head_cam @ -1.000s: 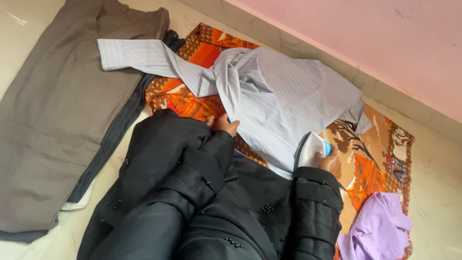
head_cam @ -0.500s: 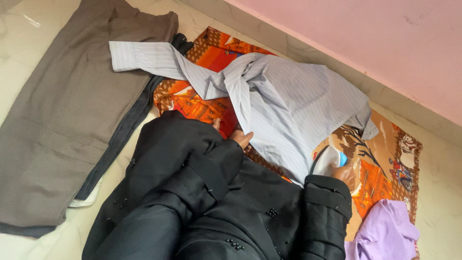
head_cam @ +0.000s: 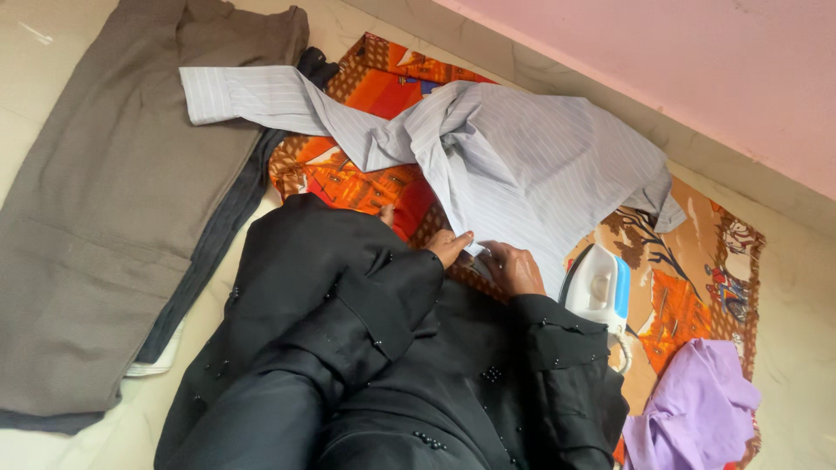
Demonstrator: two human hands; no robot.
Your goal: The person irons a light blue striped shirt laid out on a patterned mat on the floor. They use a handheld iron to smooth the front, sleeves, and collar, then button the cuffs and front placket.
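Shirt (head_cam: 531, 165): pale blue with fine stripes, rumpled over the orange printed cloth, one sleeve flung off the cloth's far-left corner toward the trousers; its near hem lies at the cloth's near edge, where both hands meet it
Trousers (head_cam: 104, 226): grey-brown, laid flat on the floor just left of the orange cloth, with a darker garment under their right edge; they look set aside, out of the way of the work
Orange printed cloth (head_cam: 697, 296): spread on the pale floor along the foot of the pink wall, serving as a padded surface beneath the shirt
Black sleeves (head_cam: 348, 331): the person's own beaded garment, covering the near-left part of the cloth and hiding both wrists
Lilac garment (head_cam: 688, 409): bunched at the cloth's near-right corner, apart from the shirt
Iron (head_cam: 601, 287): white and blue, stood on its heel on the cloth just right of the right hand, untouched, probably parked upright so the plate stays off the fabric; cord trails below it
Right hand (head_cam: 514, 268): fingers curled down, pinching the shirt's hem at the cloth's near edge
Left hand (head_cam: 448, 245): just left of the right one, fingers closed on the same hem, seemingly to pull it straight between them
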